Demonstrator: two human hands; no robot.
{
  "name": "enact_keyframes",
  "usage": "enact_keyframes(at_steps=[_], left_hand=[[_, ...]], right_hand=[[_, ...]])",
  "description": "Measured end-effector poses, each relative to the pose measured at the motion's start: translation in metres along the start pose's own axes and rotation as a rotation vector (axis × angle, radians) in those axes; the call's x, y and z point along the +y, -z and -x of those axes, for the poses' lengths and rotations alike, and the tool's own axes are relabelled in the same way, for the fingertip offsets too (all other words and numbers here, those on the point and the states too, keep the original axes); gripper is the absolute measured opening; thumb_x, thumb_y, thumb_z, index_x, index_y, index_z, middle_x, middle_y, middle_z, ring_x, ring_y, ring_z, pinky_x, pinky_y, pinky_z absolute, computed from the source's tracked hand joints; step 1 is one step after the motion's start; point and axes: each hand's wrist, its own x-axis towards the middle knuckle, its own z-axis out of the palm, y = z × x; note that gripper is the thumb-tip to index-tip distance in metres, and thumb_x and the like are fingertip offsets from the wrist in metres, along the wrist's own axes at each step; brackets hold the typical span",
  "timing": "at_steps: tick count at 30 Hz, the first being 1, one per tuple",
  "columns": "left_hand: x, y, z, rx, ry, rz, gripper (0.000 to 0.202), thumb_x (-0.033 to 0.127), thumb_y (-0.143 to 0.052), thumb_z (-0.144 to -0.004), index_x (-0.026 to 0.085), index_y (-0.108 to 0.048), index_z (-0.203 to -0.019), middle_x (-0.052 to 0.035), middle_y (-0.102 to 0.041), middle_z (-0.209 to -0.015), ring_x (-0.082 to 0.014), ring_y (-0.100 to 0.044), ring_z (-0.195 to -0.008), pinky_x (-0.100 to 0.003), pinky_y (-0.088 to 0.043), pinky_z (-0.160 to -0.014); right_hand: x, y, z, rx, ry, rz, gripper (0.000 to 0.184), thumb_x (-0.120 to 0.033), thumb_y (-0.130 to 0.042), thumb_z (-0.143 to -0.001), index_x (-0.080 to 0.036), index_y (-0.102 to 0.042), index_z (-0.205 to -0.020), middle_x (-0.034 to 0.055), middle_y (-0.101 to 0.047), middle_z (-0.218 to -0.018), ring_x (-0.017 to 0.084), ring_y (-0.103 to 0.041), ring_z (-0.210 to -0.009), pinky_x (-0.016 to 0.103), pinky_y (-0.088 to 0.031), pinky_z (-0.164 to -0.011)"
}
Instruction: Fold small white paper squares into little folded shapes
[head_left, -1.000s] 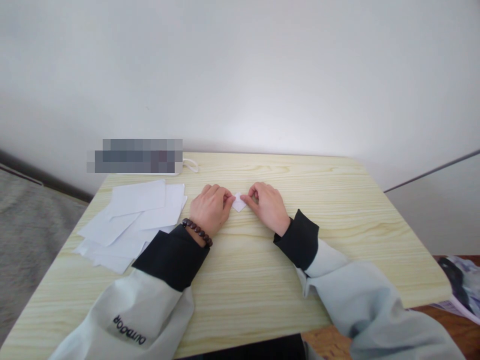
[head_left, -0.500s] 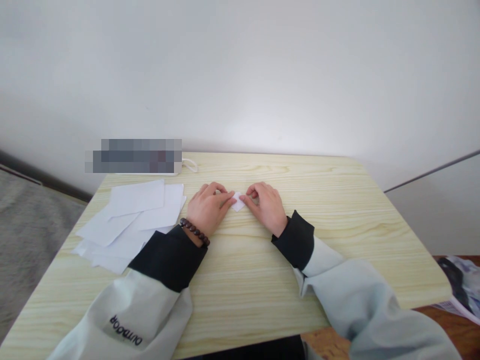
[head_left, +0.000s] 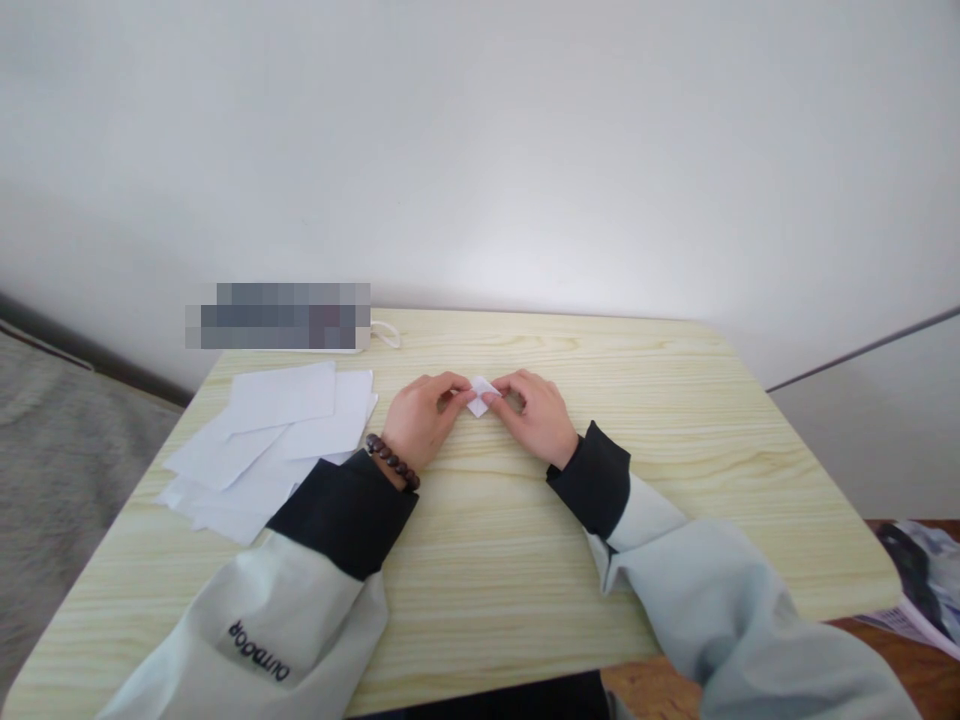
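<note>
A small folded piece of white paper sits between my two hands near the middle of the table, shaped like a little diamond with a crease down it. My left hand pinches its left corner between thumb and forefinger; a dark bead bracelet circles that wrist. From the other side, my right hand grips the right corner with thumb and index finger. The remaining fingers of both hands are curled. Left of my left hand lies a loose pile of white paper sheets, partly covered by my sleeve.
The light wood-grain table reaches back to a white wall. At its back left stands a pixelated object with a white cord loop. Beyond the right edge, a plastic-wrapped item lies low down.
The paper's diamond shape shows more between my fingers, with its crease now visible. My hands have shifted only slightly, and the whole view has moved a little.
</note>
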Motion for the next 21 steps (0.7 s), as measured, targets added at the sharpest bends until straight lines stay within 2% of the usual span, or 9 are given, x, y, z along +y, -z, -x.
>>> enact_keyframes(at_steps=[2,5,10,15,21], left_hand=[[0.0014,0.0021,0.0001,0.0,0.047,0.098,0.017,0.034,-0.057,-0.083,0.02,-0.064,-0.089,0.0002,-0.069,-0.075,-0.015,-0.061,-0.067,-0.026,-0.046,-0.064],[0.0016,0.0052,-0.0003,-0.056,0.124,0.227,0.029,0.036,-0.059,-0.08,0.02,-0.063,-0.104,0.0001,-0.073,-0.08,-0.0154,-0.063,-0.07,-0.027,-0.048,-0.069],[0.0,0.0075,-0.0016,-0.132,0.199,0.282,0.032,0.045,-0.061,-0.075,0.018,-0.071,-0.089,-0.0031,-0.073,-0.085,-0.0191,-0.065,-0.078,-0.028,-0.048,-0.073],[0.0015,0.009,-0.0033,-0.186,0.237,0.317,0.033,0.045,-0.06,-0.073,0.017,-0.072,-0.087,-0.0031,-0.074,-0.082,-0.0197,-0.065,-0.075,-0.028,-0.048,-0.069],[0.0015,0.0105,-0.0041,-0.18,0.218,0.335,0.035,0.047,-0.058,-0.074,0.016,-0.07,-0.087,-0.0039,-0.073,-0.081,-0.0189,-0.063,-0.074,-0.028,-0.046,-0.067]], right_hand=[[-0.0008,0.0008,-0.0003,0.002,-0.013,-0.042,0.023,-0.04,-0.053,-0.087,-0.02,-0.066,-0.087,0.0015,-0.065,-0.081,0.013,-0.054,-0.067,0.027,-0.038,-0.065],[-0.0007,0.0017,-0.0006,0.008,-0.015,-0.126,0.023,-0.037,-0.053,-0.087,-0.02,-0.067,-0.083,0.0003,-0.064,-0.078,0.01,-0.048,-0.058,0.025,-0.036,-0.059],[0.0015,0.0025,-0.0012,-0.008,-0.014,-0.222,0.023,-0.035,-0.056,-0.085,-0.017,-0.067,-0.075,0.0,-0.062,-0.069,0.01,-0.048,-0.057,0.024,-0.035,-0.057],[0.0015,0.0032,-0.0017,-0.02,-0.03,-0.255,0.024,-0.034,-0.057,-0.084,-0.017,-0.067,-0.071,0.0004,-0.062,-0.066,0.01,-0.05,-0.058,0.024,-0.036,-0.057],[0.0034,0.005,-0.0027,-0.081,-0.084,-0.351,0.026,-0.039,-0.059,-0.081,-0.016,-0.07,-0.077,0.0008,-0.066,-0.068,0.01,-0.051,-0.058,0.023,-0.038,-0.056]])
